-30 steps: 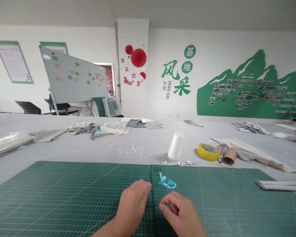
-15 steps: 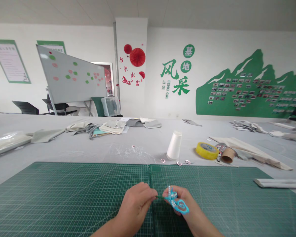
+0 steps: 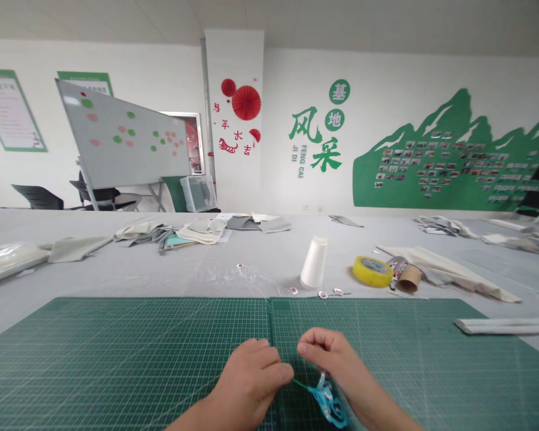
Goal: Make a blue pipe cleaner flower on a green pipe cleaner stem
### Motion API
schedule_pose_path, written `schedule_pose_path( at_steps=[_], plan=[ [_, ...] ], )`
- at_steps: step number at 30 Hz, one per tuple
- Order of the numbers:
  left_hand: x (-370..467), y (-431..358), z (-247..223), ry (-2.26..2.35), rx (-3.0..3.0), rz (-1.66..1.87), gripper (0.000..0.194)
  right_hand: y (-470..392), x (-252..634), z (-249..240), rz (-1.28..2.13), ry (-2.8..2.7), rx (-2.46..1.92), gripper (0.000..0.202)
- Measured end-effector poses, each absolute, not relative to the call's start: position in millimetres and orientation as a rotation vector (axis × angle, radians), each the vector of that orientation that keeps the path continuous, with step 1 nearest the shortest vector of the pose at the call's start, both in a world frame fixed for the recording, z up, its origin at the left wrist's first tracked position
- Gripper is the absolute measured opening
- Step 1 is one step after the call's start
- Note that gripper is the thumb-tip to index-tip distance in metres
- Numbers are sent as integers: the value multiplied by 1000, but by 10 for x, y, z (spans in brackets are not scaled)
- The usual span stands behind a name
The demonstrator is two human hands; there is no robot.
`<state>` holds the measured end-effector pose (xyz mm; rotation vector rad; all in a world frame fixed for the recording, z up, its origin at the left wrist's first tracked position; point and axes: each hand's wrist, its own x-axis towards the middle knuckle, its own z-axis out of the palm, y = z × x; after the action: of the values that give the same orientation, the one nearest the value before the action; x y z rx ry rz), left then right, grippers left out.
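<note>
My left hand [image 3: 254, 379] is closed on a thin green stem [image 3: 301, 384], thumb and fingers pinched near its end. From that stem hangs a bright blue looped ornament [image 3: 330, 406] with clear or pearly beads, tilted down to the right. My right hand [image 3: 335, 358] is raised just above the ornament, thumb and forefinger pressed together. Whether a fine thread lies between those fingertips is too small to tell. Both hands are over the seam of two green cutting mats [image 3: 130, 353].
Beyond the mats stand a white thread cone [image 3: 314, 263], a yellow tape roll [image 3: 372, 272] and a cardboard tube [image 3: 409, 279]. Small pinkish pieces [image 3: 323, 295] lie near the mat edge. Tangled clear thread [image 3: 233, 272] and fabric scraps [image 3: 202, 230] lie farther back. Folded cloth [image 3: 507, 325] rests at right.
My right hand has let go of the blue ornament and moved up a little. The ornament has swung downward, now held only by its stem in my left hand. The view has shifted slightly.
</note>
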<state>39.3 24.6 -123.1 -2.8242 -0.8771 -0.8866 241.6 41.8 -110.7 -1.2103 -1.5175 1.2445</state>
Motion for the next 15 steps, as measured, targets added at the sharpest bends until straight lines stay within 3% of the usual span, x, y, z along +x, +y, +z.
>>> schedule_pose_path(
  at_steps=[9, 15],
  plan=[
    [415, 248, -1278, -908, -2759, -846, 20, 282, 2390, -872, 808, -1821, -1220, 17],
    [399, 261, -1292, -1096, -2681, -943, 25, 92, 2335, -866, 187, -2214, -1191, 24]
  ],
)
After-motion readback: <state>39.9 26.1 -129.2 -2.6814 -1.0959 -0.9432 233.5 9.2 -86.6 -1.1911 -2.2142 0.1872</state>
